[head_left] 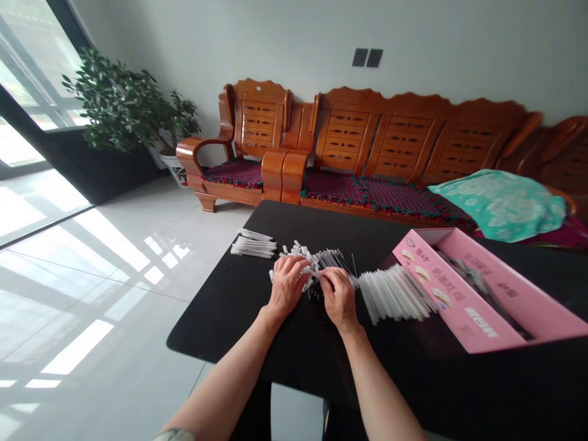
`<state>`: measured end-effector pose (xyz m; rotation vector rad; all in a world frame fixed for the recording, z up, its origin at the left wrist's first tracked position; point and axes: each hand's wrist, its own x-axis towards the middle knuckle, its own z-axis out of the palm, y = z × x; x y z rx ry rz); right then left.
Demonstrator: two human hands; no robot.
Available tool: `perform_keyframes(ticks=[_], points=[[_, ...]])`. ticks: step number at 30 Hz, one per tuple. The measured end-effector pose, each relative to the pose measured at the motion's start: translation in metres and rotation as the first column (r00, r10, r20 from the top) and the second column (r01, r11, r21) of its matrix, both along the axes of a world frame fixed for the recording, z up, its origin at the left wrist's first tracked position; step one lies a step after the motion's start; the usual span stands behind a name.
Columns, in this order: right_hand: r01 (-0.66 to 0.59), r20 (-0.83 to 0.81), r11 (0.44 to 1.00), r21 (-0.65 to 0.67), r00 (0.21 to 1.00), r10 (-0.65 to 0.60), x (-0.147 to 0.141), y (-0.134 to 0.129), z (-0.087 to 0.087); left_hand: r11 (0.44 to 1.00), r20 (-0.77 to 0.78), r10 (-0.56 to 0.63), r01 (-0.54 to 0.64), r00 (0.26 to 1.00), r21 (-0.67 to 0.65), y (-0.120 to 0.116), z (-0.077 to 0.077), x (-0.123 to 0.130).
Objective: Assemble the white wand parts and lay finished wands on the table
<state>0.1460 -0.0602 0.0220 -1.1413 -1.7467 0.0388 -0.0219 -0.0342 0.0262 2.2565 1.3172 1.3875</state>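
Note:
On a black table, my left hand (287, 283) and my right hand (339, 296) are close together, fingers pinched around a small whitish piece (316, 274) too small to make out clearly. Small white caps (298, 250) lie loose just beyond and beside my left hand. Behind my right hand is a row of thin dark-looking refills (333, 258). A pile of translucent white tubes (395, 294) lies to the right of my right hand. Several white pens or filled tubes (254, 245) are stacked at the left.
The black table (220, 318) has an open pink box (459, 306) on its right, with dark items inside. Behind it stand wooden seats (280, 177) with patterned cushions and a turquoise cloth (505, 205). A potted plant (133, 110) is at the back left, near glass doors.

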Motion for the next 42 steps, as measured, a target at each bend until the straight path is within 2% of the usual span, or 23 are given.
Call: perform_keyframes(ticks=[2,3,5,6,8,9,11,13,16,22,33,37,42], points=[[0.045,-0.066,0.998,0.051,0.997,-0.042,0.001,-0.001,0.002,0.991,0.176,0.089,-0.069,0.98,-0.117,0.002,-0.003,-0.003],[0.058,-0.087,0.996,0.07,0.995,-0.052,0.001,-0.001,0.002,0.978,0.258,0.098,-0.044,0.961,-0.204,0.004,-0.005,-0.004],[0.05,-0.097,0.995,0.086,0.994,-0.042,0.0,-0.002,0.003,0.92,0.447,0.055,0.128,0.893,-0.37,0.008,-0.01,-0.004],[0.032,-0.087,0.996,0.083,0.996,-0.025,-0.001,-0.002,0.003,0.874,0.554,0.035,0.243,0.831,-0.42,0.011,-0.012,-0.003],[-0.01,-0.051,0.998,0.057,0.999,0.012,-0.004,-0.002,0.002,0.786,0.73,0.046,0.427,0.682,-0.448,0.015,-0.015,-0.001],[-0.025,-0.032,0.999,0.039,0.999,0.026,-0.005,-0.002,0.001,0.758,0.784,0.068,0.479,0.617,-0.443,0.017,-0.017,0.0],[-0.036,0.003,0.999,0.004,0.999,0.036,-0.006,-0.002,-0.001,0.738,0.835,0.115,0.516,0.539,-0.435,0.02,-0.019,0.001],[-0.034,0.033,0.999,-0.017,0.999,0.034,-0.006,-0.001,-0.003,0.744,0.851,0.139,0.514,0.506,-0.426,0.021,-0.02,0.0],[-0.042,0.068,0.998,-0.036,0.997,0.044,-0.005,0.0,-0.005,0.758,0.86,0.136,0.508,0.492,-0.41,0.022,-0.02,-0.001],[-0.088,0.083,0.994,-0.063,0.992,0.093,-0.005,0.001,-0.005,0.747,0.86,0.142,0.517,0.491,-0.418,0.022,-0.02,-0.001],[-0.121,-0.002,0.991,-0.055,0.993,0.121,-0.007,0.003,-0.006,0.774,0.841,0.169,0.459,0.513,-0.436,0.02,-0.018,0.0],[-0.091,-0.01,0.995,-0.049,0.996,0.091,-0.006,0.003,-0.007,0.774,0.853,0.166,0.471,0.496,-0.424,0.021,-0.017,0.0],[-0.118,0.032,0.992,-0.038,0.992,0.119,-0.006,0.004,-0.008,0.776,0.866,0.159,0.482,0.474,-0.406,0.021,-0.017,0.001]])
